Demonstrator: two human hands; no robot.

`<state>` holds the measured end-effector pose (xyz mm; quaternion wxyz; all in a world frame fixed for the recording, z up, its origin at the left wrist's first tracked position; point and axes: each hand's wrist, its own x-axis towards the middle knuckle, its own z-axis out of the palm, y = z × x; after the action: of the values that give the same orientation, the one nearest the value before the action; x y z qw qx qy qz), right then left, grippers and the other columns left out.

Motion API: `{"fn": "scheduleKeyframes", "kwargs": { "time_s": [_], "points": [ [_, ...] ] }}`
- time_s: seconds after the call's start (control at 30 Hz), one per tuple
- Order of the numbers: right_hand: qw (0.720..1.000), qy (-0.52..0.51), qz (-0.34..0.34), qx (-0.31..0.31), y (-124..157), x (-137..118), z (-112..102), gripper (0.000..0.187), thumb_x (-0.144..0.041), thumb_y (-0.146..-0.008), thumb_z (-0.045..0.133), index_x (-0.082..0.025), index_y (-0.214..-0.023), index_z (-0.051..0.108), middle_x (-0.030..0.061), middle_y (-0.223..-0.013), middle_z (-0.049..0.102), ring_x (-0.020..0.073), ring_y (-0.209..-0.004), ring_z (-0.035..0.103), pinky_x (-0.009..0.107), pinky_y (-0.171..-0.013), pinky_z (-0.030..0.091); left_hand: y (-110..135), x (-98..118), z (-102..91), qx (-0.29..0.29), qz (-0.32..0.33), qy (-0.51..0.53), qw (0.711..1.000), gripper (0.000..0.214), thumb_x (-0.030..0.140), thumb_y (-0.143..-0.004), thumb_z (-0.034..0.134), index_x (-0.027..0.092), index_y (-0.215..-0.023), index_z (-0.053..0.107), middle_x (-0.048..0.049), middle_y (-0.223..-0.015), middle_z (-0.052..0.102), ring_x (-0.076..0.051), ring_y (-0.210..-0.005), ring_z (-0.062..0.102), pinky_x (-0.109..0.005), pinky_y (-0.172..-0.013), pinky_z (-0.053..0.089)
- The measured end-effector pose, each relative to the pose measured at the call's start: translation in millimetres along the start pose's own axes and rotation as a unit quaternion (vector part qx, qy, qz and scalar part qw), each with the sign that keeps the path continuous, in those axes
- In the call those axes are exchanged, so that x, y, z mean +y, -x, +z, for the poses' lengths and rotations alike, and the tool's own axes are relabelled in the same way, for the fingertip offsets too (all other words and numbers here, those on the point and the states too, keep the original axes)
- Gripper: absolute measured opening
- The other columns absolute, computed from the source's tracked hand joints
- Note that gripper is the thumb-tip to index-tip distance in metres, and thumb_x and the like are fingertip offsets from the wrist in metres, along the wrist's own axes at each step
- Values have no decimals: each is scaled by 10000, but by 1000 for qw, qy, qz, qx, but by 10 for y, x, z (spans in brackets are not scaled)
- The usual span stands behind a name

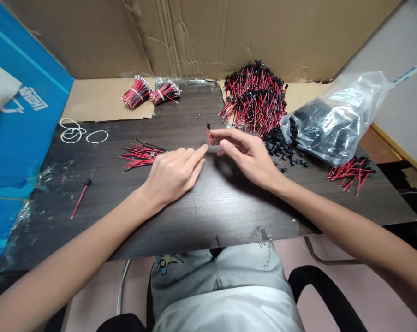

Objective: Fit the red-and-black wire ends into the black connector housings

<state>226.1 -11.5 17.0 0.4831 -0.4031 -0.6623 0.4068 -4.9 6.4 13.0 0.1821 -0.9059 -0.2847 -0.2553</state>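
Note:
My right hand point(248, 154) pinches a short red and black wire lead point(209, 134) between thumb and fingers, with a small black connector at its upper end. Close by on the left, my left hand point(177, 173) rests low over the table, back of the hand up, its fingers bent and pressed together with the index finger pointing toward the lead. Whatever lies under those fingers is hidden. Beside the left hand, partly covered by it, is a loose pile of red and black wires point(139, 154).
Behind my right hand rises a large heap of wires with black connectors point(255, 99). Loose black connector housings point(284, 150) spill beside a clear plastic bag point(336, 120). More wires point(352, 174) lie at right. Left are two banded wire bundles point(137, 92), white rubber bands point(98, 137) and one lead point(80, 199).

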Motion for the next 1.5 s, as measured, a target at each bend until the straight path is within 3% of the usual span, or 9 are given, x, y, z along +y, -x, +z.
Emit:
{"fn": "scheduleKeyframes", "kwargs": {
  "time_s": [0.17,0.3,0.57,0.73,0.9,1.0,1.07,1.23,1.5],
  "points": [
    [996,-10,18,84,-151,54,-246,322,-547,-948,723,-261,-1088,768,59,-1220,755,219,-1097,717,365,-888,622,11,-61,-2,-35,-8,-30,999,277,221,-1039,499,134,-1174,725,-49,-852,761,-203,-755,685,-318,-662,490],
    [985,128,-16,118,-202,90,-409,163,-372,-968,682,-235,-1006,761,58,-1042,781,212,-945,712,356,-826,579,24,-73,0,-36,-10,-39,999,243,188,-1017,508,134,-1099,730,-58,-862,759,-228,-789,665,-346,-684,503],
    [884,463,-49,-41,-68,100,-73,232,-394,-976,675,-168,-950,720,111,-956,762,280,-942,668,383,-835,490,59,-149,67,-14,-73,-71,995,191,187,-945,571,160,-1018,744,-83,-850,748,-271,-812,628,-403,-695,469],
    [860,506,11,-59,-90,84,-68,172,-276,-971,592,-168,-880,690,96,-857,758,236,-747,666,353,-681,423,93,-199,131,-12,-86,-56,995,189,194,-934,565,174,-973,749,-83,-833,749,-259,-800,621,-390,-687,445],
    [889,440,-16,126,-227,30,-506,146,-283,-948,611,-207,-836,667,73,-844,754,205,-726,653,342,-708,460,81,-215,93,-43,-95,-57,993,222,211,-957,541,170,-974,759,-75,-838,764,-262,-800,630,-391,-706,457],
    [860,431,-15,274,-295,15,-874,163,-293,-975,573,-220,-870,675,93,-892,760,215,-784,668,358,-768,476,45,-198,34,-98,-118,-53,987,277,214,-984,499,152,-1013,768,-89,-894,781,-282,-851,649,-409,-733,474],
    [840,454,34,294,-317,24,-1074,191,-347,-995,576,-224,-899,686,125,-956,768,255,-863,686,391,-825,474,22,-180,2,-131,-131,-48,982,300,214,-991,484,142,-1033,772,-101,-927,786,-295,-885,657,-419,-755,481],
    [804,528,167,218,-323,118,-1258,287,-468,-1002,612,-204,-958,716,177,-1049,770,378,-1036,685,477,-911,455,4,-171,-21,-163,-138,-54,975,311,224,-996,481,137,-1053,775,-105,-958,790,-313,-922,673,-430,-788,495],
    [853,503,73,120,-283,-100,-1132,275,-446,-1007,636,-195,-1053,740,143,-993,766,273,-884,665,397,-808,446,7,-200,2,-168,-154,-37,973,306,221,-984,483,144,-1041,773,-117,-969,785,-313,-937,677,-430,-792,496]
  ]
}}
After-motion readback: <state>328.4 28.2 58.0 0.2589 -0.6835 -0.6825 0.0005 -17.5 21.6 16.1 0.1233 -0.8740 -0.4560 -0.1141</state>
